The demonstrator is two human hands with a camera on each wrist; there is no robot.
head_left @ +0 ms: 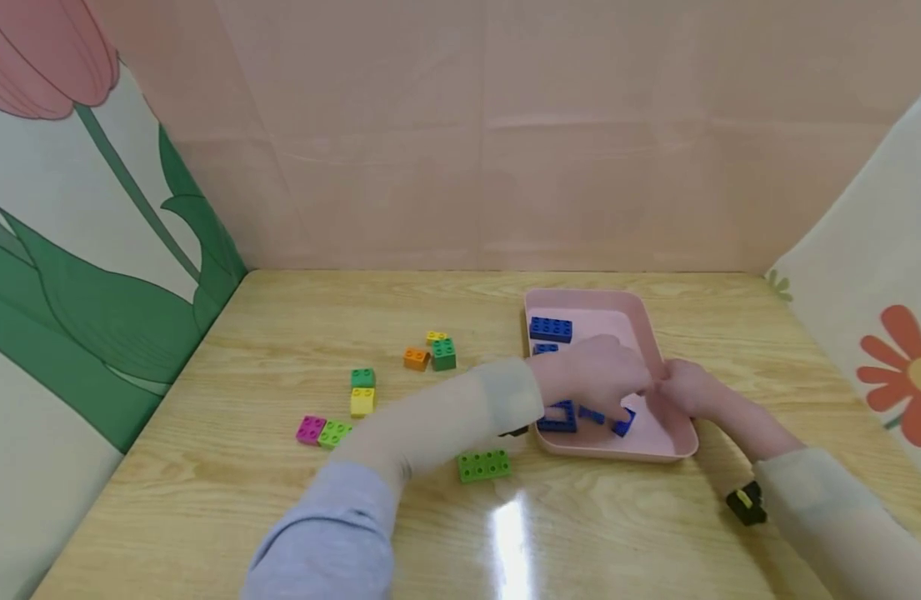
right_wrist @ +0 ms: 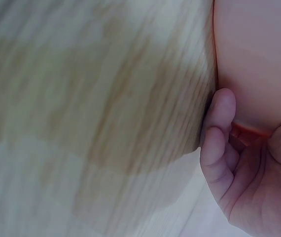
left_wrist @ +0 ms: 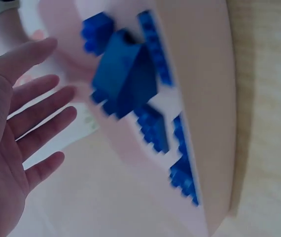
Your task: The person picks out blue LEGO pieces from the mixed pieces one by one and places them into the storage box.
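Observation:
A pink tray (head_left: 613,452) with several blue bricks in it stands on the table's right half. Over the tray is my left hand (head_left: 598,371), its fingers spread and holding nothing in the left wrist view. Below it lie a blue frame-shaped piece (head_left: 556,426) and a small blue brick (head_left: 623,422); a blue eight-stud brick (head_left: 551,329) is at the far left corner. My right hand (head_left: 688,390) grips the tray's right side, with curled fingers (right_wrist: 213,145) against the outer wall in the right wrist view. Its thumb is mostly hidden.
Left of the tray lie loose bricks: a light green one (head_left: 484,466), a yellow one (head_left: 362,402), a magenta one (head_left: 311,430), an orange one (head_left: 416,359) and several green ones. A pink curtain (head_left: 475,150) hangs behind the table.

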